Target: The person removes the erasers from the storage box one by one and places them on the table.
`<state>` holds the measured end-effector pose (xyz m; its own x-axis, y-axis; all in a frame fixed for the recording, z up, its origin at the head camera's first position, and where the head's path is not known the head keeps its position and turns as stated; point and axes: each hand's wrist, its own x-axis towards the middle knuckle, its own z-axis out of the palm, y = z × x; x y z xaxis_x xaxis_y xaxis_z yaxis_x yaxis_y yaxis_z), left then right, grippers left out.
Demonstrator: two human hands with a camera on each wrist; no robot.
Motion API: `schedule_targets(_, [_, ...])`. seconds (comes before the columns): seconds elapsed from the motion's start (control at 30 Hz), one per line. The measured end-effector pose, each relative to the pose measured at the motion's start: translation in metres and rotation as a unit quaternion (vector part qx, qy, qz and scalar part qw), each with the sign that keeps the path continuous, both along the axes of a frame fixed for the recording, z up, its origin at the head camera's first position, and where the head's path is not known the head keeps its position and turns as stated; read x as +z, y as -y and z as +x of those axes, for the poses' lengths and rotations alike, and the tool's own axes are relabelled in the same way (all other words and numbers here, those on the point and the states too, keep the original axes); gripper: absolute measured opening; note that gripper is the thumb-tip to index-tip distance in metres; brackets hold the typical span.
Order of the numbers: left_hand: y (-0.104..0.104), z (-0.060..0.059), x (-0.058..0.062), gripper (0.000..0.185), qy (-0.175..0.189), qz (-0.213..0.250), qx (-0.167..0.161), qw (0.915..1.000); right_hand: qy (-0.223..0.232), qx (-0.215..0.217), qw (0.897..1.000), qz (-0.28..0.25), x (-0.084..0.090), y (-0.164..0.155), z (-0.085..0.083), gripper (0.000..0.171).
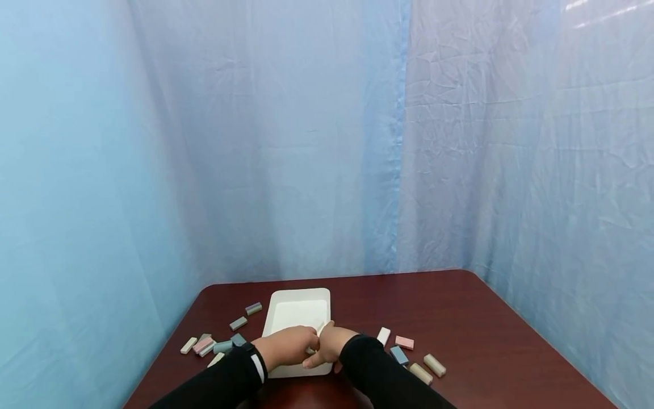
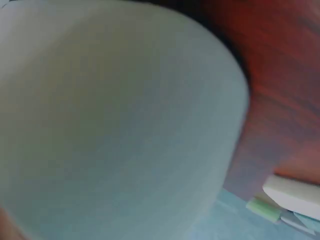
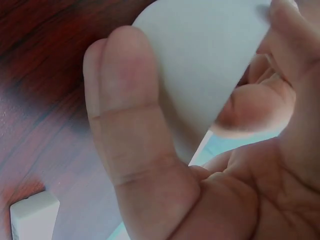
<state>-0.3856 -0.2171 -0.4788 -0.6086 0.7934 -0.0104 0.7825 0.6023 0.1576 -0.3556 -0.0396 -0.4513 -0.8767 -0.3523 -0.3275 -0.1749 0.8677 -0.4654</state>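
Observation:
A shallow white tray (image 1: 300, 301) lies on the table, and both hands meet over its near right part. Curled fingers of my left hand (image 1: 288, 345) pinch a small pale block (image 1: 310, 351), mostly hidden by the fingers. At the tray's right edge is my right hand (image 1: 331, 343), its thumb pointing left close to the left fingers. A pale surface (image 2: 120, 120) fills most of the left wrist view. In the right wrist view, extended fingers (image 3: 132, 105) of the right hand lie against a white surface (image 3: 200, 55); whether they grip it is unclear.
Left of the tray are loose pastel blocks, among them a pink block (image 1: 203, 344) and a blue block (image 1: 222, 347). On the right lie a white block (image 1: 384, 335), another pink block (image 1: 405, 342) and cream blocks (image 1: 435, 365). Blue curtains (image 1: 317, 142) surround the dark red table (image 1: 485, 341).

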Motion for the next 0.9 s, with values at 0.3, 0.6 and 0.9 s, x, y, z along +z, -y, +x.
schedule_targets(0.3, [0.026, 0.001, 0.007, 0.013, 0.031, 0.001, 0.004, 0.9995, -0.023, -0.006, 0.999, 0.044, -0.002, -0.002, 0.001, 0.113])
schedule_targets(0.6, [0.08, -0.012, 0.027, 0.018, -0.03, 0.136, 0.193, 0.9712, -0.019, -0.025, 0.999, 0.032, -0.003, 0.0, 0.002, 0.111])
schedule_targets(0.9, [0.16, -0.023, 0.026, 0.023, -0.054, 0.113, 0.35, 0.9283, -0.021, -0.018, 0.999, 0.042, 0.0, 0.0, 0.0, 0.114])
